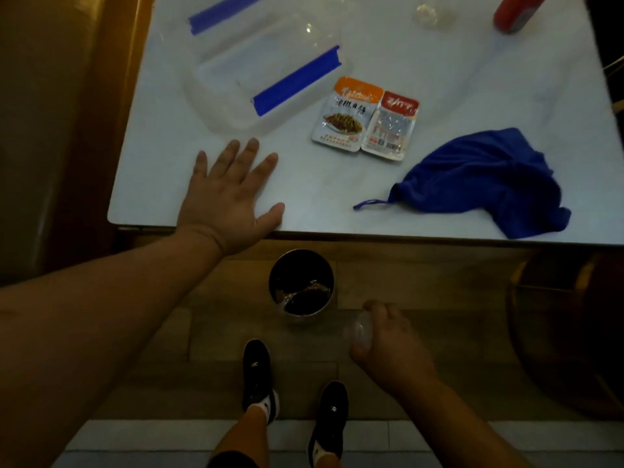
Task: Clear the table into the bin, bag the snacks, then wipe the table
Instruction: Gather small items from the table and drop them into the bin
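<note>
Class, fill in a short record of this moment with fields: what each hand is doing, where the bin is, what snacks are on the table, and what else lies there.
left hand: left hand flat, open, on the table near its front edge
right hand: right hand below table level, holding a clear plastic cup beside the bin
bin: round metal bin on the floor, clear plastic inside
snacks: orange snack packet and red snack packet, side by side
cloth: blue cloth, crumpled
other: clear container with blue strips; red object, cut off

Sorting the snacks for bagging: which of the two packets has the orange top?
The left snack packet, printed with a food picture, has the orange top. The right snack packet touching it has a red top and a clear window.
</note>
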